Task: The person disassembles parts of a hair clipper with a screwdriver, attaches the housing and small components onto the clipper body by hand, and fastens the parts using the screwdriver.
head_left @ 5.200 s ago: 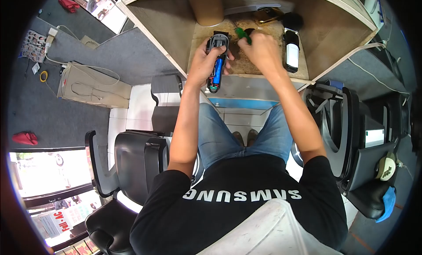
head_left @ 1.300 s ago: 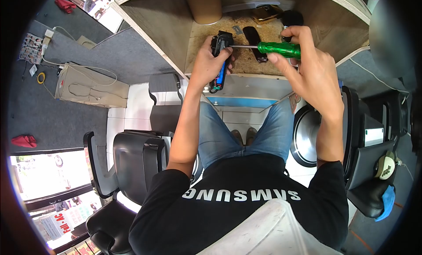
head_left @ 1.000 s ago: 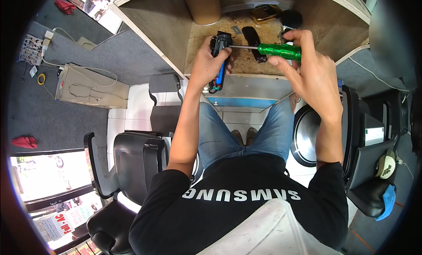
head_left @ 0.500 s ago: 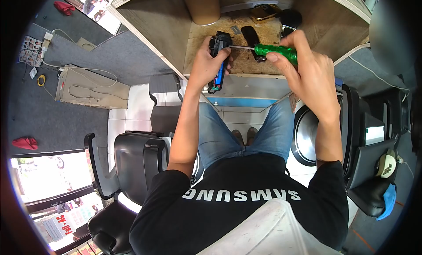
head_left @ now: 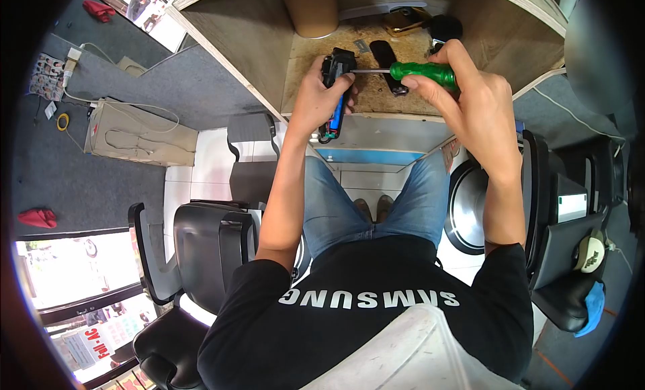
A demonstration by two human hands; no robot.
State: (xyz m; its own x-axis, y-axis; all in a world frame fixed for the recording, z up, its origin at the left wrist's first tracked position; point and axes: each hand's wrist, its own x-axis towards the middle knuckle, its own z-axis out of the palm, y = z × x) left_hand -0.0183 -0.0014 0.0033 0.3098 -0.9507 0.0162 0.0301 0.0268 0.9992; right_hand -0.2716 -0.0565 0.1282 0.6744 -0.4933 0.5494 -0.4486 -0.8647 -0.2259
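Observation:
My left hand (head_left: 318, 98) is wrapped round an opened black hair clipper (head_left: 341, 56), its thumb pressed on the upper part. A blue battery (head_left: 335, 121) shows inside the clipper's lower half. My right hand (head_left: 476, 108) grips a screwdriver (head_left: 422, 73) by its green handle, with thumb and fingers around it. The metal shaft points left, and its tip meets the upper part of the clipper near my left thumb; the exact contact point is too small to make out. Behind the shaft, a black elongated cover (head_left: 384, 57) lies on the wooden shelf (head_left: 306, 59).
A small grey metal piece (head_left: 362, 46), a gold-coloured object (head_left: 404, 19) and a round black object (head_left: 444, 27) lie further back on the shelf. A brown cylinder (head_left: 310, 14) stands at its left. Black chairs (head_left: 205, 239) flank me; a cardboard box (head_left: 138, 135) is at left.
My right hand has shifted slightly on the green handle, and its fingers sit a little differently. The left hand and the clipper stay in nearly the same place.

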